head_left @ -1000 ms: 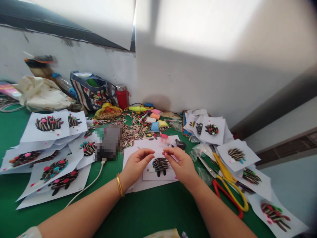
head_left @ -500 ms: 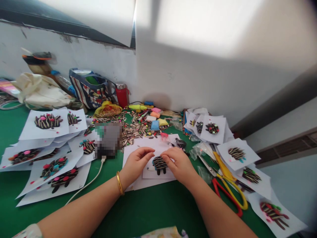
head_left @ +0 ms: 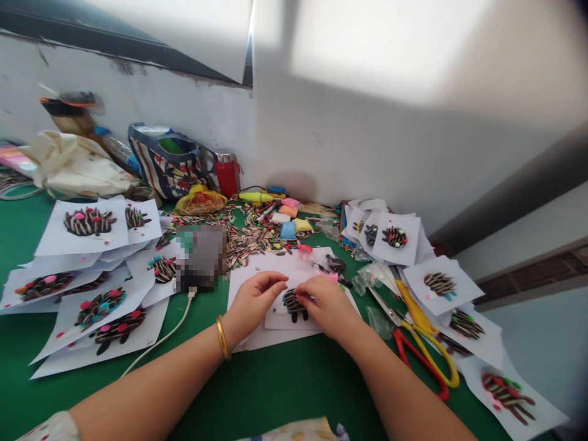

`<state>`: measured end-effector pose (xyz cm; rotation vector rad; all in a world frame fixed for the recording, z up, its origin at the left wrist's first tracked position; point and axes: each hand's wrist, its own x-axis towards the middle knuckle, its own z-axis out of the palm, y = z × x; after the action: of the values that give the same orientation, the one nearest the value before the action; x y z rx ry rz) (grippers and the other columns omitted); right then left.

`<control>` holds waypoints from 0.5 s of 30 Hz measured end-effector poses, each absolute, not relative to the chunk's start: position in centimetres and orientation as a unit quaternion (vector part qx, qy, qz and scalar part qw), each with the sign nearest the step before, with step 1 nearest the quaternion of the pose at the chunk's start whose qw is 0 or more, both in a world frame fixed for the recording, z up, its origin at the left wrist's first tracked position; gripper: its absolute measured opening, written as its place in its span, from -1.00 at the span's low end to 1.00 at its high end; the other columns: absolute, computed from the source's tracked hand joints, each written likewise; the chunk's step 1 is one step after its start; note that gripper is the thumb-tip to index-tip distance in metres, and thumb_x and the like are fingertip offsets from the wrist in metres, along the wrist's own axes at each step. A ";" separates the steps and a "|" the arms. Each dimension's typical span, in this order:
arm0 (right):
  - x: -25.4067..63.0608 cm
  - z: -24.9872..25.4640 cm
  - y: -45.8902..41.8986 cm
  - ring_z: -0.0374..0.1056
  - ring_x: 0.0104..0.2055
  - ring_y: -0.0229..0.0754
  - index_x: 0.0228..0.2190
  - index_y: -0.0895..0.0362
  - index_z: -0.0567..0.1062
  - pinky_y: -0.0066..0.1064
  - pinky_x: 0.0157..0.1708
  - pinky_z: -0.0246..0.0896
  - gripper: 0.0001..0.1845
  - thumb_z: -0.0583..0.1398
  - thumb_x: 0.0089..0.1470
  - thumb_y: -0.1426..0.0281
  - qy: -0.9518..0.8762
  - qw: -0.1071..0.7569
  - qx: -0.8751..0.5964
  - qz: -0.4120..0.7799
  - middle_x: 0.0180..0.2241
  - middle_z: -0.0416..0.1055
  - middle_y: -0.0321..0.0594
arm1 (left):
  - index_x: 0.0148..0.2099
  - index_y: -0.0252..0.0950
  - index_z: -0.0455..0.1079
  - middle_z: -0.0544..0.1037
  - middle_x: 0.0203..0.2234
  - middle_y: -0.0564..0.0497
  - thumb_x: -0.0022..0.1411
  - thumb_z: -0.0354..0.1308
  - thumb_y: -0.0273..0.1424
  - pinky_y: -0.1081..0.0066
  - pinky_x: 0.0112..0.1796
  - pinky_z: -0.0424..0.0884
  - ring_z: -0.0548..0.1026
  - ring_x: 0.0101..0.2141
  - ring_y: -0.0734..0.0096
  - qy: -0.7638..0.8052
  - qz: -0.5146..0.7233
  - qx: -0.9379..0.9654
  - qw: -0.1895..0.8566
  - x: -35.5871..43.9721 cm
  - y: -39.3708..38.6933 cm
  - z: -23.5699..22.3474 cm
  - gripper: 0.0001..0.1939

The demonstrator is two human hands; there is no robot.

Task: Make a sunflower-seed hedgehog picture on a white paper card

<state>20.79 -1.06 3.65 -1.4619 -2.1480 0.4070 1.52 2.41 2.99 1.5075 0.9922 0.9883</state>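
Note:
A hedgehog picture (head_left: 291, 303), with a body of striped sunflower seeds and dark legs, lies on white paper in front of me. Over its right part is my right hand (head_left: 327, 306), thumb and forefinger pinched together at the seeds; whatever sits between the tips is hidden. My left hand (head_left: 258, 304) hovers at the picture's upper left, with fingers curled, thumb and forefinger slightly apart, and nothing visible between them. A gold bangle circles the left wrist. Beyond the right hand, some pink clay (head_left: 328, 277) and a dark lump in plastic (head_left: 334, 264) lie on the paper.
Scattered sunflower seeds (head_left: 250, 236) and coloured clay blocks (head_left: 288, 230) lie behind the paper. Scissors (head_left: 416, 334) with red and yellow handles rest at right. Stacks of hedgehog cards (head_left: 87, 245) flank both sides. A blurred-out device (head_left: 201, 257) with a white cable stands left.
My right hand has come down and left onto the seed hedgehog. A pink bit seen at its fingertips one second ago is now hidden. My left hand has hardly moved.

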 end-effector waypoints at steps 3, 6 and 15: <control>20.6 3.3 -1.0 0.38 -0.31 -0.17 -0.38 0.09 0.55 -0.37 -0.29 0.17 -0.89 0.22 0.11 0.51 -0.786 0.227 -0.554 0.153 -0.39 0.53 -0.25 | -0.19 -0.29 0.51 0.60 -0.28 -0.04 0.16 0.20 -0.30 0.32 -0.12 0.45 0.53 -0.23 0.32 0.414 0.410 0.627 0.517 1.6 2.4 3.1 -0.79; 20.5 3.1 -0.9 0.37 -0.30 -0.18 -0.40 0.09 0.55 -0.37 -0.27 0.16 -0.90 0.24 0.10 0.51 -0.789 0.226 -0.551 0.149 -0.40 0.52 -0.26 | -0.20 -0.28 0.52 0.60 -0.28 -0.04 0.15 0.20 -0.29 0.32 -0.12 0.46 0.53 -0.23 0.32 0.412 0.411 0.627 0.518 1.6 2.4 3.2 -0.79; 20.7 2.2 -0.6 0.34 -0.26 -0.16 -0.36 0.08 0.57 -0.33 -0.21 0.17 -0.96 0.27 0.11 0.44 -0.788 0.242 -0.554 0.121 -0.38 0.49 -0.23 | -0.20 -0.28 0.52 0.60 -0.28 -0.04 0.14 0.21 -0.27 0.30 -0.13 0.47 0.53 -0.25 0.32 0.407 0.414 0.630 0.516 1.6 2.4 2.9 -0.78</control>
<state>20.69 -0.62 2.19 -1.5147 -2.1535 0.3297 1.60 2.38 2.92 1.5126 0.9783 0.9932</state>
